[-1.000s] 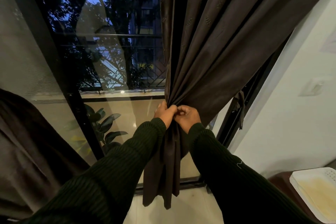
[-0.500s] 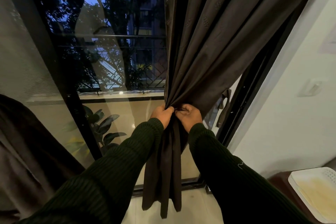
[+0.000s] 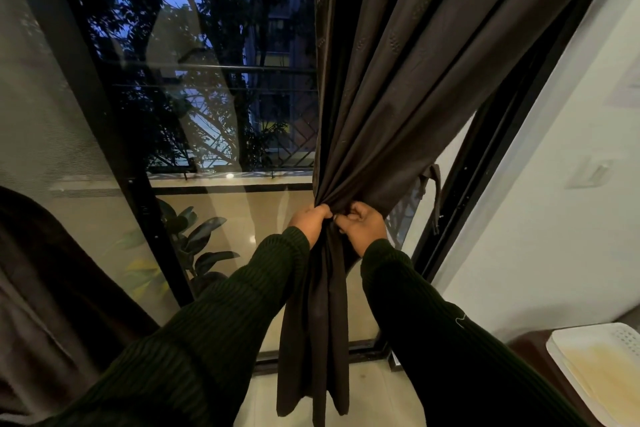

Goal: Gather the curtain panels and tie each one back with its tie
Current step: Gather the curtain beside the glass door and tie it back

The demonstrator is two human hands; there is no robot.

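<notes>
Where folds bunch, left hand (image 3: pixel 311 220) and right hand (image 3: pixel 363 224) fingers curled, pinching curtain (image 3: pixel 398 97)

Single head-worn wide-angle view, facing forward and down along both sleeves. Close to the grip at frame centre; window glass (image 3: pixel 207 97) left of it, white wall (image 3: pixel 554 236) right.

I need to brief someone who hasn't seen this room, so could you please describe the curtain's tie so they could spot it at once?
Start at the big glass door and find the dark brown curtain panel bunched on its right side. Just past the panel's right edge, by the black frame, hangs the tie: a narrow strip of the same brown fabric, loose, unlike the broad folded panel.
</notes>
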